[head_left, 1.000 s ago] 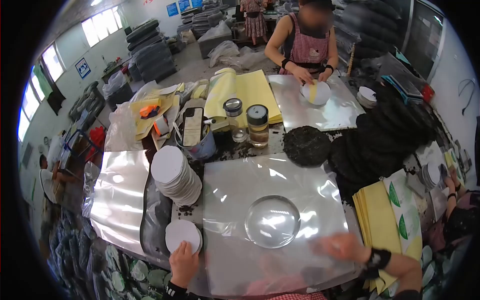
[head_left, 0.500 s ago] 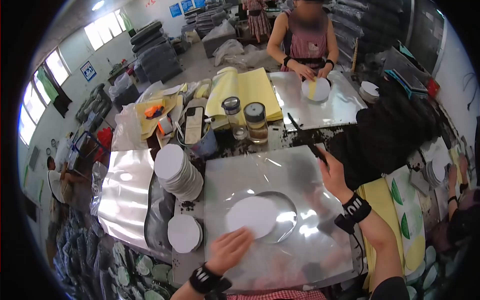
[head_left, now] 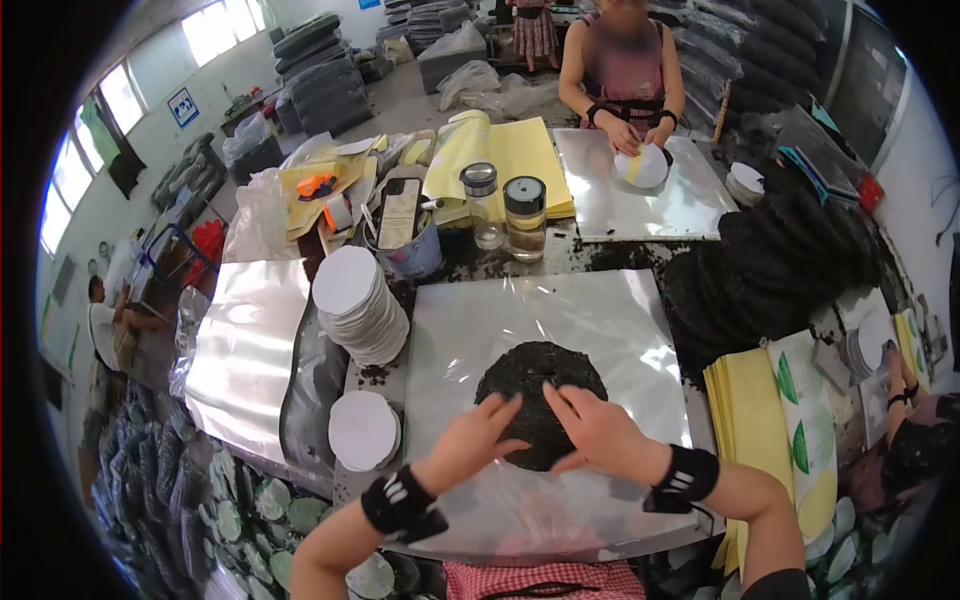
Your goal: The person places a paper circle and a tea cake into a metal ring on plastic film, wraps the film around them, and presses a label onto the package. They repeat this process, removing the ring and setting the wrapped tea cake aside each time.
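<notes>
A round, dark, rough sheet that looks like dried seaweed [head_left: 540, 365] lies on the clear plastic film [head_left: 640, 320] in front of me. My left hand [head_left: 475, 437] rests at its left side, fingers stretched onto it and thumb apart. From the right, my right hand [head_left: 605, 432] lies on the sheet with fingers extended, its thumb near the lower edge. Neither hand is closed around anything. Left of the film stand a tall stack of white discs [head_left: 358, 305] and a shorter stack of white discs [head_left: 362, 432].
Dark round sheets [head_left: 780, 265] are piled at the right, above yellow paper [head_left: 745, 420]. Behind the film stand two jars [head_left: 525, 222] and a bucket [head_left: 412, 255] holding a phone. Across the table a person [head_left: 630, 80] handles a white disc; another person's arm [head_left: 895, 385] shows at right.
The black round sheet now lies over the spot where a white disc was visible. My right hand has come down from the upper right onto it, and my left hand has moved up beside it.
</notes>
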Demonstrator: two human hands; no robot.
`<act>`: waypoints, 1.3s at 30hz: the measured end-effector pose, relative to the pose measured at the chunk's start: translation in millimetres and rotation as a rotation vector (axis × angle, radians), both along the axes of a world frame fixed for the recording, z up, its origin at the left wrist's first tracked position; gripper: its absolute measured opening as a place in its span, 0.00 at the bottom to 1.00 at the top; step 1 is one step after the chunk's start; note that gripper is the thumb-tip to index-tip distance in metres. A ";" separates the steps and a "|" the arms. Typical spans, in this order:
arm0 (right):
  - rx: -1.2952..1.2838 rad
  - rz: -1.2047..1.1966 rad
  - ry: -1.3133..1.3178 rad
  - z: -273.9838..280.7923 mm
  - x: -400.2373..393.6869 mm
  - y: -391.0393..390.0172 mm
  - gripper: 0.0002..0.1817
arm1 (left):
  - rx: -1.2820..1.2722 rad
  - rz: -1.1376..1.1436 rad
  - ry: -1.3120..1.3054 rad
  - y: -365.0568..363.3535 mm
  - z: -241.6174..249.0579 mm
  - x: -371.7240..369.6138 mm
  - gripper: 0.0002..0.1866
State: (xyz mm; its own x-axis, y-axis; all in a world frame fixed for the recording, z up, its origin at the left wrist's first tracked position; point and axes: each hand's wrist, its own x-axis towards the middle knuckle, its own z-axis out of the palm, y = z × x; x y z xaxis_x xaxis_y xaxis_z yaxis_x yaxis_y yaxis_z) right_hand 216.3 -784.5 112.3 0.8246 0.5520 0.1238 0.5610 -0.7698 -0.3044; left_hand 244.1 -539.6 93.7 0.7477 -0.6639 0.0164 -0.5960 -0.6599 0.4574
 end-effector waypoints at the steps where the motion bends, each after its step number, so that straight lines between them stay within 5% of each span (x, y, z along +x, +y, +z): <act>1: -0.073 -0.069 0.111 5.4 8.4 10.1 0.62 | 0.077 -0.002 -0.007 -15.9 4.1 16.0 0.50; 3: -0.217 -0.226 -0.016 -47.4 30.3 26.7 0.47 | 0.332 -0.105 -0.074 -39.0 -18.7 37.5 0.72; 14: -0.127 -0.234 -0.013 -103.3 56.8 33.4 0.20 | 0.385 -0.044 -0.115 -59.3 -80.3 49.1 0.63; 17: -0.193 -0.235 0.022 -99.4 53.8 32.4 0.21 | 0.341 -0.042 -0.064 -54.3 -68.3 49.2 0.62; 18: -0.150 -0.241 -0.024 -108.2 52.5 31.3 0.21 | 0.297 -0.077 -0.075 -49.8 -70.8 50.1 0.52; 21: -0.203 -0.181 0.087 -81.0 35.7 29.3 0.41 | 0.065 -0.114 -0.098 -29.2 -52.0 62.3 0.39; 22: -0.323 -0.163 0.287 -59.9 36.3 33.0 0.50 | 0.008 0.036 -0.066 -20.2 -28.7 71.7 0.30; 25: -0.083 0.181 -0.055 -88.4 43.2 22.7 0.48 | -0.067 0.438 -0.677 25.8 -58.8 115.1 0.30; 26: -0.190 0.140 -0.045 -78.3 40.8 30.1 0.51 | 0.045 0.506 -0.573 36.5 -82.9 119.4 0.32; 27: -0.189 0.095 0.057 -88.4 43.9 31.3 0.54 | 0.223 0.484 -0.307 41.8 -95.0 118.8 0.33; 29: -0.255 0.091 0.049 -102.4 46.9 33.8 0.59 | 0.232 0.362 -0.420 44.6 -103.2 122.2 0.30; 31: -0.232 0.077 0.117 -105.1 48.6 33.8 0.60 | -0.223 0.342 -0.404 19.0 -64.1 113.2 0.25; 33: -0.262 0.074 0.126 -107.4 51.2 35.0 0.60 | -0.394 0.139 -0.640 0.8 9.8 65.2 0.23; 35: -0.079 0.056 0.158 -143.1 57.9 30.8 0.59 | -0.055 -0.078 -0.014 -10.0 75.1 -3.1 0.23; 36: -0.315 0.040 -0.237 -179.1 59.2 27.3 0.59 | -0.224 -0.191 -0.164 -3.4 53.5 -32.4 0.22; 37: -0.200 0.004 0.075 -117.3 49.1 41.6 0.59 | -0.386 -0.312 -0.323 1.9 21.8 -67.5 0.22; 39: -0.228 -0.021 0.109 -102.8 44.6 47.2 0.60 | -0.131 -0.133 -0.361 32.2 -32.6 -98.3 0.22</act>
